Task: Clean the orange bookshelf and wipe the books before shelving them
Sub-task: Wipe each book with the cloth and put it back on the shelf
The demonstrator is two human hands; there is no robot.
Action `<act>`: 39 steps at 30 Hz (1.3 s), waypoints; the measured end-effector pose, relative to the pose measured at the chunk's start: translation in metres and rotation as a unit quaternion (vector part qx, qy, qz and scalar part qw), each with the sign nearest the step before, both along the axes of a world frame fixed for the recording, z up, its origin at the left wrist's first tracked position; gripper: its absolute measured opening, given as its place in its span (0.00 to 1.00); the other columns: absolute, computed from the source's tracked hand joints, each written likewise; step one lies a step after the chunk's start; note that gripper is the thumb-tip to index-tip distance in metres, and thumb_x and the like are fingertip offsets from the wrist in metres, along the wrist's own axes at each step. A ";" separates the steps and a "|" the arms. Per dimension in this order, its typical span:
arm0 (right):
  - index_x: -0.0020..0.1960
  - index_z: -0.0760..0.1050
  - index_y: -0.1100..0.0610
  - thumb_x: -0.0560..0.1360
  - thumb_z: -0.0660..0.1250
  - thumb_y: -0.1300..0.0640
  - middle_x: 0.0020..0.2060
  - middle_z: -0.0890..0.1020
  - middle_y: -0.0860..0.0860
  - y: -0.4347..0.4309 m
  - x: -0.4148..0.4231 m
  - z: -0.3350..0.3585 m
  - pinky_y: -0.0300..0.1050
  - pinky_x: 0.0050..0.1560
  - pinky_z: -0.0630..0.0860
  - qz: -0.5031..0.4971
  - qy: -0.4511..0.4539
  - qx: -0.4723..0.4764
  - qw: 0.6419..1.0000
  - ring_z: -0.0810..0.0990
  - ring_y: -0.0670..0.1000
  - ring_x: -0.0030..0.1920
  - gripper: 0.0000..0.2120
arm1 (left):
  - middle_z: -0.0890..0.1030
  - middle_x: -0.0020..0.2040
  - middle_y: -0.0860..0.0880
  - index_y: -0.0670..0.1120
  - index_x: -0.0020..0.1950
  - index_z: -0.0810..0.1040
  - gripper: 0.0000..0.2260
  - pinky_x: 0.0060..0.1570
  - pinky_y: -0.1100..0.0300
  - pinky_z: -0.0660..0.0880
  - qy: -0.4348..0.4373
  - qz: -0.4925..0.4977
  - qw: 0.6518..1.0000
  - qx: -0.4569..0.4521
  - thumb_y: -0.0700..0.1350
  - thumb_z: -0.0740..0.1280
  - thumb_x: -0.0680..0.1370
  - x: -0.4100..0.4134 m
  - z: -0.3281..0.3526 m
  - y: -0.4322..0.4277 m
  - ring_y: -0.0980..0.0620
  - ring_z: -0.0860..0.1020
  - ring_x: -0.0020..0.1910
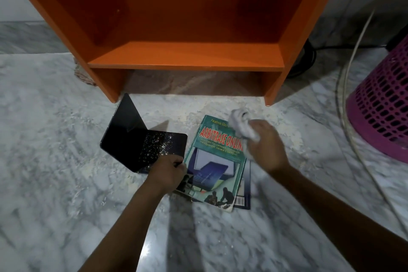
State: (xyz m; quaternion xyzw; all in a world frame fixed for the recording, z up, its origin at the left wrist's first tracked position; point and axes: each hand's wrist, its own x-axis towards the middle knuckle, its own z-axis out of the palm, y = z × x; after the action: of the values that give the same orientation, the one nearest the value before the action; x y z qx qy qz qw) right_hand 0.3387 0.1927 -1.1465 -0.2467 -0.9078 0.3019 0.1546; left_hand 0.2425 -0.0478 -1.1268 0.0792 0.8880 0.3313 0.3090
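Orange bookshelf (187, 66) stands bare, no books in it; can't tell if its boards are wiped yet. Just in front of shelf, on marble floor (66, 117), green book (217, 168) lies flat atop a dark blue book (247, 174).

Right grip (265, 146) holds a bunched grey cloth (241, 126), pressed on the cover's top corner nearest shelf. Left grip (169, 169) has fingers curled on the green book's edge, steadying it.

Judging by this: book wiping is under way. Left to do: blue book, then shelving both.

In front of shelf's left leg is a black bookend (136, 139), dust-speckled, prob. needs wiping too. Dust is strewn on floor before shelf. Right of shelf: purple basket (379, 112) and white cable (353, 51), neither blocking.
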 end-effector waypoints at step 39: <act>0.62 0.76 0.64 0.73 0.68 0.67 0.60 0.78 0.57 -0.003 0.021 0.019 0.32 0.51 0.64 -0.132 0.065 -0.006 0.989 0.76 0.54 0.55 0.17 | 0.77 0.32 0.50 0.45 0.36 0.77 0.07 0.34 0.67 0.70 -0.127 0.041 0.985 0.108 0.45 0.70 0.73 0.008 0.023 -0.004 0.53 0.74 0.34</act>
State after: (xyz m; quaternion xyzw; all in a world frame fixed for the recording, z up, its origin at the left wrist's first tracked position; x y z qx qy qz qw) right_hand 0.3597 0.1902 -1.1272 -0.3453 -0.8535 0.2993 0.2505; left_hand 0.2502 -0.0521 -1.1035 0.0327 0.8029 0.4453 0.3949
